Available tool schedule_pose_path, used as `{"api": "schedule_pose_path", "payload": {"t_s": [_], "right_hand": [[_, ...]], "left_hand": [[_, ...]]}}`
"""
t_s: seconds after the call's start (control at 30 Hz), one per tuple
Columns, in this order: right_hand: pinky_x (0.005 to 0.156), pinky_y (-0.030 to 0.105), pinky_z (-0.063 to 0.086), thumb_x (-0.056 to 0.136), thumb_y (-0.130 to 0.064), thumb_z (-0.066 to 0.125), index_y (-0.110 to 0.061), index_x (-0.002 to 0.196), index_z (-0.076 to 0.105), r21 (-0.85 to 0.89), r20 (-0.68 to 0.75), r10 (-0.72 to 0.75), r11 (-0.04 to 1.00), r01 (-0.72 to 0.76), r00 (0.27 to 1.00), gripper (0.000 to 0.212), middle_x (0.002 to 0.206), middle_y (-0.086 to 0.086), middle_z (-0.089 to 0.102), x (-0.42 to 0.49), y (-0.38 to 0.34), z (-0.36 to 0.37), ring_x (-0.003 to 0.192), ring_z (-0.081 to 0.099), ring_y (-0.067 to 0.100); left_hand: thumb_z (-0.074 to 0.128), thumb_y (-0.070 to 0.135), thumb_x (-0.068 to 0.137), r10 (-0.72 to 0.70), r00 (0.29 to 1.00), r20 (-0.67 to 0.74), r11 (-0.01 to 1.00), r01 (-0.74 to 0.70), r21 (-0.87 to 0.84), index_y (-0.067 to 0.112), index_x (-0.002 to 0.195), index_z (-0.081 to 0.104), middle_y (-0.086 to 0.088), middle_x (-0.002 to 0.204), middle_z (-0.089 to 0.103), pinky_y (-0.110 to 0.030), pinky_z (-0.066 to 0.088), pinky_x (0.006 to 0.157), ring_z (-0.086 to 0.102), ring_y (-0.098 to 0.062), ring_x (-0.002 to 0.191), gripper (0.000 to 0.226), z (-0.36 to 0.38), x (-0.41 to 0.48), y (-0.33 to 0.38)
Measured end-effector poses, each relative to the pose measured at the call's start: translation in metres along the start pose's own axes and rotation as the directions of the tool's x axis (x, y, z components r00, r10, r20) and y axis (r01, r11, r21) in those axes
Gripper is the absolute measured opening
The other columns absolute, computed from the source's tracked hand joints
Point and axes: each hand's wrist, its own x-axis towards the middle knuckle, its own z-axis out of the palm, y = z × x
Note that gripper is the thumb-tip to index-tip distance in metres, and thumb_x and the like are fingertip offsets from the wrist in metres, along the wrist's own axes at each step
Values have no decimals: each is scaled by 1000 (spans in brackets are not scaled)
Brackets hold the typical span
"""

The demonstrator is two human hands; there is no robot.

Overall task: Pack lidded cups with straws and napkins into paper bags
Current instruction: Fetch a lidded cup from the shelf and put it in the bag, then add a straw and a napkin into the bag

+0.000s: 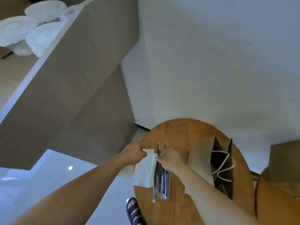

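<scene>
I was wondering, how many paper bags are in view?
1: a brown paper bag with white rope handles, on the round table, right of the straws, mouth open. A brown shape at the right edge might be another; too cut off to tell.

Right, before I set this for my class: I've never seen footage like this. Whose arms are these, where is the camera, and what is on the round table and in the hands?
There is no machine here. A person wears a wide-angle camera on the head, so you look down along their own arms, and the room seems tilted. The left hand grips a corner of a white napkin. The right hand appears to pinch its opposite edge. Beside the napkin, wrapped straws lie on the round wooden table. To the right is a brown paper bag with white cord handles, its mouth open. The person's sandalled foot shows by the table's edge.
</scene>
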Motion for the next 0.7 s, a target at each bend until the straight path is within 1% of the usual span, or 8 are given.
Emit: {"api": "schedule_pose_path", "payload": {"t_s": [0.03,0.1,0.17,0.33,0.43,0.5,0.6,0.7], "right_hand": [[68,28,46,96,-31,53,-23,56,40,9,11,45,999,-45,999,43,60,-2,50,9,6,19,62,61,17],[52,25,41,95,-31,56,-19,53,39,13,14,106,994,-106,994,47,47,-4,39,28,17,55,39,42,9],[41,22,31,95,-31,57,-18,54,38,18,7,153,988,-153,988,47,46,-6,34,42,23,82,34,32,6],[38,20,25,95,-35,57,-17,55,41,67,-90,250,967,-245,964,47,46,-5,39,69,32,111,35,38,8],[38,20,25,95,-36,55,-16,56,42,65,-123,261,965,-254,958,45,47,-4,40,84,36,116,37,39,10],[42,21,29,95,-38,55,-15,65,48,74,-130,275,961,-267,953,38,54,-3,44,92,39,120,44,44,12],[52,27,48,94,-38,54,-12,82,63,77,-135,286,958,-278,949,31,69,2,64,99,39,125,62,64,20],[53,27,51,95,-36,51,-18,76,65,12,-201,278,959,-282,939,30,64,-1,64,100,40,127,59,64,18]], "left_hand": [[57,24,89,-32,999,-8,999,32,-16,20,119,61,2,109,60,-20,43,65,57,-14,91,30,4,2,-12],[57,30,90,-82,997,-2,995,82,-51,19,127,61,2,121,62,-20,44,67,59,-14,99,38,15,10,-35],[58,32,92,-117,993,-1,990,117,-78,19,125,62,2,120,64,-19,45,65,61,-13,96,36,26,18,-53],[54,31,93,-153,988,2,984,153,-87,18,125,60,2,117,64,-24,53,69,62,-13,89,35,42,33,-76],[55,25,93,-165,986,19,980,166,-112,16,129,57,0,122,61,-18,45,59,57,-7,81,37,47,42,-80],[56,24,93,-165,986,18,978,166,-122,17,129,57,-1,125,60,-16,41,57,57,-10,85,37,49,46,-81],[55,22,93,-169,986,18,975,169,-142,17,130,57,0,125,58,-14,38,54,55,-11,87,37,51,48,-82],[55,22,94,-178,984,23,970,180,-164,18,132,56,2,126,58,-13,37,53,55,-11,90,38,51,46,-84]]}}
